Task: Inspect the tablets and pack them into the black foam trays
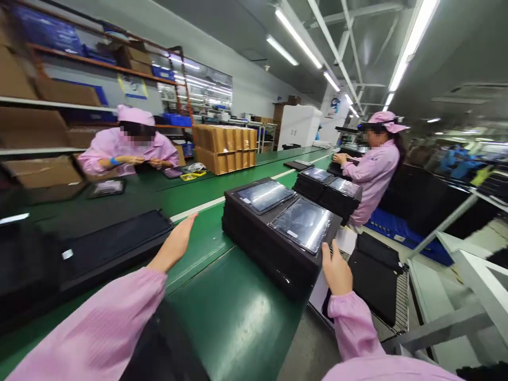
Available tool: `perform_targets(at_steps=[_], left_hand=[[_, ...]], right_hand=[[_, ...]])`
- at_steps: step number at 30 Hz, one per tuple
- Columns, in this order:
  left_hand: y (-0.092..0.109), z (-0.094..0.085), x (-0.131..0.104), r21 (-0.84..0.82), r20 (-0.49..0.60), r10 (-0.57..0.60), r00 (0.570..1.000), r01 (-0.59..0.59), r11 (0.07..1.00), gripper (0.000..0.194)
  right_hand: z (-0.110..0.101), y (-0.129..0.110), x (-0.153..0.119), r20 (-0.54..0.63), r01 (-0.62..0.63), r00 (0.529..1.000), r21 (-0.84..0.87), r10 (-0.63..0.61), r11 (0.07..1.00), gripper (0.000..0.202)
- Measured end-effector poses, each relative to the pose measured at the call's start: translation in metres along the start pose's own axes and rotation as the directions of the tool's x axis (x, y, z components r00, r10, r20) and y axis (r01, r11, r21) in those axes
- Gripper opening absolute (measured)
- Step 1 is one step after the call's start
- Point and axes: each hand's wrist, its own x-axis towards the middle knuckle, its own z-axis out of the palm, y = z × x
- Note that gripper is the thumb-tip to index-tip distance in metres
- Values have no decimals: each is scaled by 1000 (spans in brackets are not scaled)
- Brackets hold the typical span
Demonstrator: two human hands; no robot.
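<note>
A stack of black foam trays stands on the green bench; its top tray holds two glossy tablet-like screens, a nearer screen and a farther screen, each with a small white label. My right hand is at the stack's right side, fingers extended and seemingly touching the top tray's edge. To the left of the stack, apart from it, my left hand is held out flat with nothing in it. Left of that hand lies a long dark panel with a white label, on black foam.
Similar tray stacks stand beyond, near a co-worker in pink. Another person sits across the green bench, handling something dark. Cardboard dividers stand at the back. At right, a wire rack holds black trays.
</note>
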Motion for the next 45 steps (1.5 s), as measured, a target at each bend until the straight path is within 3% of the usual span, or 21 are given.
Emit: perform_targets(at_steps=[2,4,6,8,9,10,13,15,17,21,24,28,32,34,36,39,40,41,42,43,45], left_hand=[[-19,-43,-58,-86,59,-106,993,111,990,80],[-31,-83,-125,-104,-40,-279,959,274,956,84],[-36,-111,-193,-65,-118,-434,893,429,901,81],[-41,-122,-260,20,-173,-528,831,539,842,75],[-44,-122,-292,72,-209,-560,802,583,809,72],[-47,-119,-323,127,-254,-585,770,626,769,70],[-53,-100,-405,266,-447,-609,656,747,609,68],[-53,-84,-445,346,-540,-566,623,777,526,67],[-51,-72,-472,403,-574,-507,643,761,509,63],[-54,-65,-498,431,-582,-420,696,702,566,62],[-64,-74,-508,343,-576,-424,699,677,651,65],[-74,-90,-518,147,-609,-493,621,700,699,56],[-74,-97,-520,-5,-530,-616,583,724,690,52],[-72,-100,-517,-76,-470,-676,567,737,671,55],[-70,-104,-514,-143,-417,-738,530,764,629,61],[-68,-113,-508,-205,-309,-812,495,799,565,67],[-68,-116,-506,-215,-269,-827,493,807,551,69],[-68,-118,-506,-220,-237,-838,492,813,539,71],[-68,-119,-506,-218,-214,-845,491,819,531,72],[-69,-119,-507,-210,-203,-847,492,823,528,73],[-71,-115,-513,-175,-211,-836,507,822,542,75]], right_hand=[[-1,2,-18,-81,51,995,-8,-52,999,71],[6,0,-42,-283,231,939,106,-193,967,71],[22,-5,-70,-420,506,830,291,-367,812,60],[47,-14,-99,-338,685,724,454,-601,570,40],[62,-20,-112,-236,722,633,523,-737,453,31],[79,-26,-125,-126,736,504,580,-854,348,25],[130,-47,-157,124,761,77,634,-989,138,26],[162,-59,-174,226,792,-85,606,-970,72,32],[187,-68,-193,284,801,-177,598,-943,30,39],[219,-90,-237,371,782,-283,623,-884,11,49],[241,-121,-272,425,777,-311,628,-850,30,46],[269,-160,-306,469,754,-287,648,-835,105,28],[279,-168,-323,469,712,-209,674,-858,196,18],[270,-164,-328,451,681,-201,703,-869,207,18],[249,-159,-329,435,639,-245,745,-866,193,17],[202,-150,-321,463,510,-442,834,-768,209,21],[185,-146,-316,517,398,-585,854,-626,333,23],[169,-140,-309,562,331,-677,809,-475,486,26],[153,-133,-301,584,293,-730,736,-354,610,30],[140,-125,-294,585,248,-752,679,-304,691,38],[120,-109,-281,712,201,-494,652,-499,731,58]])
